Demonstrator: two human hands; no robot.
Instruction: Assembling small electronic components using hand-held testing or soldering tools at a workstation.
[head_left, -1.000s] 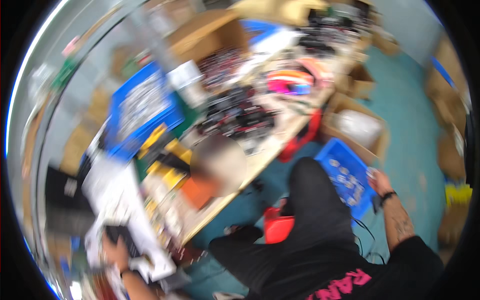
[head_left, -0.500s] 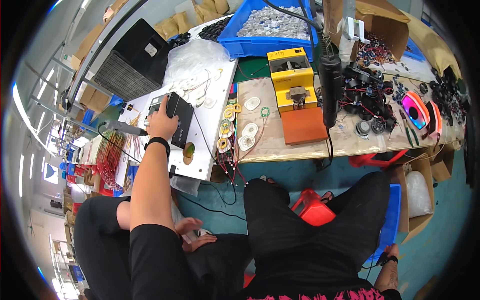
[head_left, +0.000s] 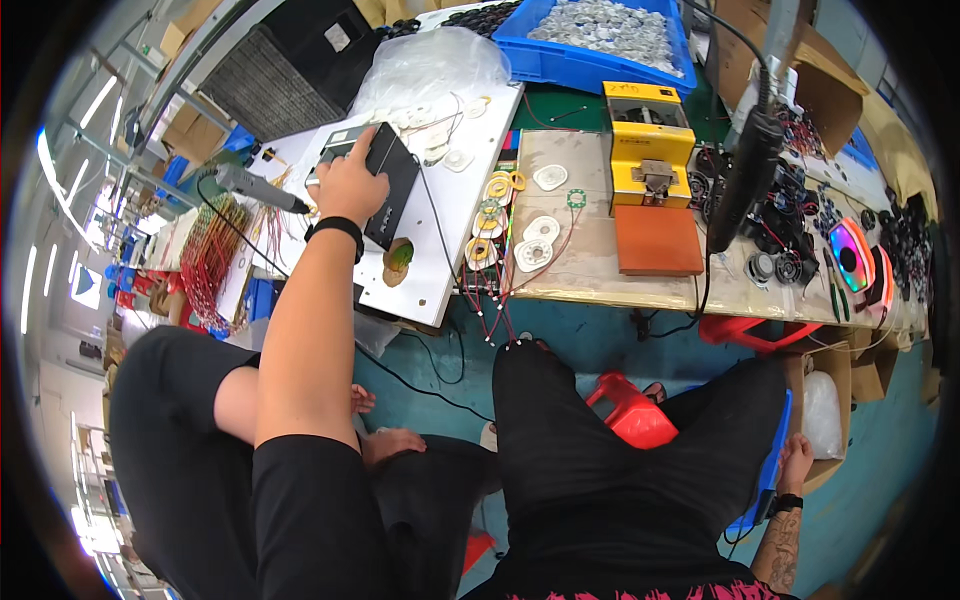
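My left hand (head_left: 350, 185) reaches out to a black box-shaped device (head_left: 392, 190) on the white table, its index finger stretched along the top and the thumb apart. It holds nothing that I can see. Beside it is a grey cylindrical hand tool (head_left: 260, 188) with a dark tip and a cable. A small green and brown item (head_left: 400, 257) lies by the device's near end. Down at the right, my right hand (head_left: 797, 460) hangs beside a blue crate (head_left: 770, 470) and an open carton (head_left: 835, 440); its fingers are too unclear to read.
A yellow machine (head_left: 650, 150) with an orange block (head_left: 658, 240) stands on the bench, beside white discs (head_left: 535, 255) and wires. A blue bin (head_left: 540, 60) of clear parts sits behind. A dark hanging tool (head_left: 745, 180) is in front. A co-worker's hand (head_left: 395, 445) rests at the left.
The view has shifted, moving the bench contents rightward in the picture. My left hand stays at the black device. My right hand has moved up toward the carton.
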